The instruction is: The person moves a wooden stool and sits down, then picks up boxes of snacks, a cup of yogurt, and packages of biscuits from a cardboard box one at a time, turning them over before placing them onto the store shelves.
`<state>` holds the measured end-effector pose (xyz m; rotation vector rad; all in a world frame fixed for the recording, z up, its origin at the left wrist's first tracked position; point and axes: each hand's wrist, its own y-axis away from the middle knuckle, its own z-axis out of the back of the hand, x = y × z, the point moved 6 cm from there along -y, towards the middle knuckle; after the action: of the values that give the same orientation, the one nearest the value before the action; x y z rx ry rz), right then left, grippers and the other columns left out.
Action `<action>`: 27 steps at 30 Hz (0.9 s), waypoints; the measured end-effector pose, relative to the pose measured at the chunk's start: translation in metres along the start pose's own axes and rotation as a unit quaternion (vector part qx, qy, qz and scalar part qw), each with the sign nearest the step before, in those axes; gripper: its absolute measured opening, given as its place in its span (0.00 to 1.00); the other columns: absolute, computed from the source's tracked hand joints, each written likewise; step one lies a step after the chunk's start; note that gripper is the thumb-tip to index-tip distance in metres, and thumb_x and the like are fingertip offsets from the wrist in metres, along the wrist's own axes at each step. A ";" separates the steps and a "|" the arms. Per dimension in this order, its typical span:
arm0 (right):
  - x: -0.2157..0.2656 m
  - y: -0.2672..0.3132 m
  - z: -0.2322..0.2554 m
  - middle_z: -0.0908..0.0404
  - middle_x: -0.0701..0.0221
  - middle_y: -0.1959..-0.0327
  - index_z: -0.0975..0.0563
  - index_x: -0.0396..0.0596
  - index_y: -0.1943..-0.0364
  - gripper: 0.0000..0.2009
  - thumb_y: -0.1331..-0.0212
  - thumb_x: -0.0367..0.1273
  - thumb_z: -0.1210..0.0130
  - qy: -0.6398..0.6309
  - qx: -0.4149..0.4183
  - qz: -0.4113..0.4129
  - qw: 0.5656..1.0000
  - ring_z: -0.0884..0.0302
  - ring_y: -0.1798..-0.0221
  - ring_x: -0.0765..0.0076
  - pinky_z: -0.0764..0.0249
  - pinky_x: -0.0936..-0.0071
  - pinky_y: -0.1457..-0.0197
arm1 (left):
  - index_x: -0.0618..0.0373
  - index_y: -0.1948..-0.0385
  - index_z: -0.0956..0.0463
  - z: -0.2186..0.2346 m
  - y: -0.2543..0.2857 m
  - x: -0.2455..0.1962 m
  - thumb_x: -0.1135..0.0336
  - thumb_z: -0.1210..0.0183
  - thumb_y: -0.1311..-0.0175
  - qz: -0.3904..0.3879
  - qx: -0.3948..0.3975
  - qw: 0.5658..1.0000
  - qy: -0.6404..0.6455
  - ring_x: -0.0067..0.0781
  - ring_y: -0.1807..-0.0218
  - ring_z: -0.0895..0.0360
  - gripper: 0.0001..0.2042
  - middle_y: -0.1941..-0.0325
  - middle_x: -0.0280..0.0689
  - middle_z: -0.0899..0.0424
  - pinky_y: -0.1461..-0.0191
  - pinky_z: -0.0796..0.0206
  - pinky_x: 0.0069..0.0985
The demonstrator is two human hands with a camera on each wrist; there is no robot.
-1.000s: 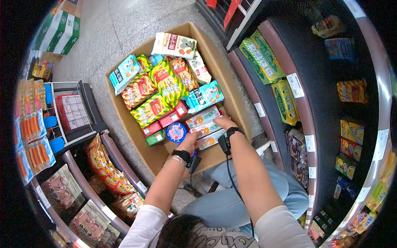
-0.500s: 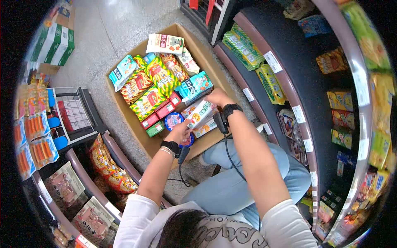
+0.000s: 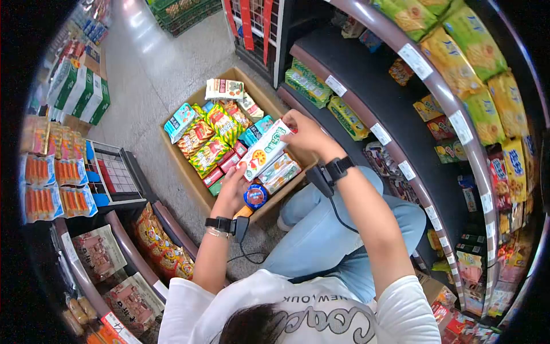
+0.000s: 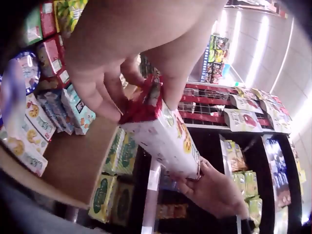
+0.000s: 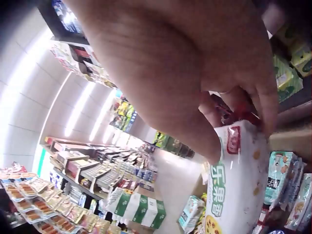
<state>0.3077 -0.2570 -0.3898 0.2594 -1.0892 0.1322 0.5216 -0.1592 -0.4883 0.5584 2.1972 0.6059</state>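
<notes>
A long white packet with red ends and a cookie picture [image 3: 263, 151] is held above the carton [image 3: 213, 209] between both hands. The left hand [image 3: 230, 192] pinches its lower end; in the left wrist view the left hand [image 4: 141, 48] has fingers and thumb round the red end [image 4: 146, 105]. At the upper end the right hand [image 3: 306, 135] grips it, and in the right wrist view the right hand's [image 5: 180, 63] fingers curl over the red wrapper. Beneath lie similar white packets [image 3: 281, 172], a round blue tub [image 3: 255, 196], and yellow-green striped bags [image 3: 223, 122].
Shelves of packaged snacks [image 3: 346, 117] curve along the right, close to the right arm. On the left are more shelves [image 3: 134, 241], a wire rack [image 3: 114, 172] and hanging sausage packs [image 3: 41, 200]. Green-white cartons [image 3: 80, 92] stand on the floor behind, left of the box.
The white packet has been lifted from among the others in the carton and tilted up, with both hands rising. The head view has shifted, showing more of the right shelves.
</notes>
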 end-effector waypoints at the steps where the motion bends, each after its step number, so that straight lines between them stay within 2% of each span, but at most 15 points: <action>1: 0.012 0.011 0.005 0.22 0.64 0.59 0.28 0.43 0.59 0.18 0.57 0.27 0.35 -0.006 -0.035 0.031 0.999 0.24 0.53 0.64 0.30 0.69 0.49 | 0.55 0.55 0.34 -0.007 0.009 -0.001 0.64 0.39 0.41 -0.005 0.019 1.000 -0.003 0.32 0.52 0.25 0.16 0.53 0.38 0.23 0.47 0.32 0.30; 3: 0.031 0.032 0.015 0.21 0.63 0.60 0.26 0.45 0.59 0.19 0.59 0.28 0.35 -0.017 -0.105 0.091 0.990 0.22 0.57 0.62 0.28 0.68 0.53 | 0.58 0.46 0.38 -0.026 0.029 -0.005 0.66 0.40 0.42 -0.010 0.095 0.991 -0.091 0.30 0.52 0.24 0.23 0.50 0.38 0.25 0.53 0.29 0.27; 5: 0.047 0.051 0.019 0.22 0.64 0.60 0.27 0.46 0.57 0.20 0.58 0.26 0.36 -0.009 -0.094 0.076 0.993 0.23 0.56 0.65 0.28 0.70 0.52 | 0.59 0.41 0.42 -0.058 0.058 -0.008 0.67 0.40 0.42 0.013 0.175 0.969 -0.174 0.30 0.52 0.24 0.28 0.49 0.38 0.25 0.55 0.28 0.26; 6: 0.052 0.057 0.018 0.22 0.65 0.60 0.27 0.45 0.56 0.20 0.58 0.25 0.36 0.004 -0.095 0.084 0.992 0.24 0.55 0.68 0.29 0.71 0.50 | 0.60 0.38 0.45 -0.067 0.066 -0.008 0.67 0.39 0.43 0.020 0.180 0.969 -0.171 0.28 0.50 0.25 0.32 0.48 0.38 0.26 0.53 0.29 0.24; 7: 0.057 0.063 0.018 0.22 0.66 0.60 0.28 0.45 0.56 0.20 0.57 0.25 0.37 0.017 -0.096 0.092 0.991 0.24 0.54 0.70 0.30 0.73 0.49 | 0.61 0.38 0.44 -0.073 0.067 -0.003 0.66 0.39 0.43 0.046 0.212 0.947 -0.237 0.28 0.49 0.26 0.32 0.47 0.38 0.27 0.50 0.31 0.25; 9: 0.063 0.073 0.016 0.23 0.66 0.59 0.27 0.45 0.56 0.20 0.57 0.24 0.37 0.008 -0.084 0.087 0.993 0.24 0.53 0.68 0.29 0.73 0.49 | 0.62 0.39 0.43 -0.087 0.069 0.007 0.64 0.38 0.44 0.098 0.270 0.886 -0.364 0.28 0.46 0.28 0.31 0.43 0.37 0.28 0.43 0.34 0.28; 11: 0.067 0.082 0.012 0.23 0.67 0.59 0.28 0.44 0.56 0.19 0.56 0.23 0.38 -0.025 -0.079 0.116 0.990 0.24 0.52 0.68 0.29 0.73 0.48 | 0.62 0.41 0.41 -0.110 0.081 0.006 0.65 0.39 0.43 0.030 0.261 0.907 -0.330 0.27 0.48 0.26 0.28 0.48 0.36 0.25 0.45 0.34 0.27; 12: 0.063 0.084 0.006 0.25 0.63 0.53 0.31 0.45 0.49 0.24 0.54 0.24 0.38 -0.023 -0.054 0.112 0.992 0.26 0.48 0.66 0.29 0.71 0.46 | 0.61 0.42 0.40 -0.119 0.083 0.003 0.65 0.39 0.43 0.008 0.256 0.909 -0.328 0.27 0.48 0.26 0.28 0.49 0.36 0.25 0.45 0.34 0.27; 15: 0.057 0.094 0.000 0.29 0.59 0.46 0.38 0.46 0.42 0.32 0.53 0.25 0.37 -0.132 -0.067 0.176 0.973 0.28 0.45 0.64 0.29 0.69 0.45 | 0.61 0.44 0.39 -0.130 0.082 -0.001 0.64 0.39 0.43 -0.023 0.235 0.926 -0.294 0.30 0.49 0.25 0.27 0.48 0.38 0.26 0.43 0.33 0.31; 16: 0.061 0.106 0.003 0.33 0.55 0.42 0.44 0.47 0.37 0.35 0.50 0.28 0.38 -0.161 -0.040 0.133 0.977 0.29 0.44 0.61 0.30 0.67 0.44 | 0.61 0.43 0.40 -0.133 0.083 -0.001 0.64 0.39 0.43 -0.035 0.226 0.937 -0.265 0.31 0.49 0.25 0.27 0.48 0.38 0.26 0.43 0.33 0.32; 19: 0.052 0.136 0.012 0.25 0.55 0.52 0.34 0.41 0.45 0.28 0.51 0.35 0.36 -0.148 -0.110 0.080 0.980 0.25 0.50 0.58 0.29 0.65 0.49 | 0.59 0.44 0.39 -0.132 0.080 -0.007 0.66 0.42 0.40 -0.052 0.175 0.969 -0.166 0.34 0.46 0.27 0.24 0.47 0.38 0.27 0.42 0.34 0.37; 20: 0.048 0.143 0.013 0.23 0.60 0.55 0.33 0.40 0.47 0.28 0.50 0.37 0.36 -0.131 -0.097 0.070 0.984 0.24 0.56 0.66 0.27 0.71 0.53 | 0.59 0.46 0.37 -0.134 0.082 -0.011 0.66 0.42 0.40 -0.069 0.157 0.977 -0.127 0.33 0.48 0.25 0.22 0.49 0.38 0.25 0.45 0.31 0.37; 21: 0.041 0.147 0.013 0.23 0.62 0.56 0.33 0.40 0.48 0.27 0.50 0.37 0.35 -0.161 -0.089 0.062 0.981 0.24 0.58 0.69 0.27 0.72 0.55 | 0.59 0.48 0.35 -0.136 0.084 -0.013 0.65 0.42 0.40 -0.085 0.139 0.983 -0.088 0.32 0.50 0.24 0.20 0.52 0.38 0.24 0.49 0.28 0.36; 24: 0.028 0.157 0.016 0.22 0.66 0.58 0.32 0.41 0.51 0.25 0.50 0.35 0.35 -0.252 -0.092 0.036 0.963 0.26 0.65 0.80 0.27 0.79 0.61 | 0.59 0.47 0.35 -0.144 0.088 -0.011 0.61 0.47 0.36 -0.077 0.149 0.984 -0.052 0.36 0.48 0.25 0.19 0.49 0.41 0.25 0.48 0.29 0.40; 27: 0.027 0.173 0.032 0.24 0.67 0.57 0.33 0.42 0.51 0.21 0.48 0.29 0.37 -0.295 -0.100 -0.003 0.950 0.26 0.56 0.78 0.28 0.80 0.53 | 0.58 0.45 0.37 -0.157 0.100 -0.007 0.55 0.52 0.33 -0.048 0.171 0.983 -0.042 0.39 0.45 0.27 0.21 0.46 0.42 0.26 0.42 0.34 0.45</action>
<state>0.2522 -0.0998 -0.3274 0.1176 -1.6844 -0.0704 0.4242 -0.1220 -0.3341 0.6372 2.2455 0.1487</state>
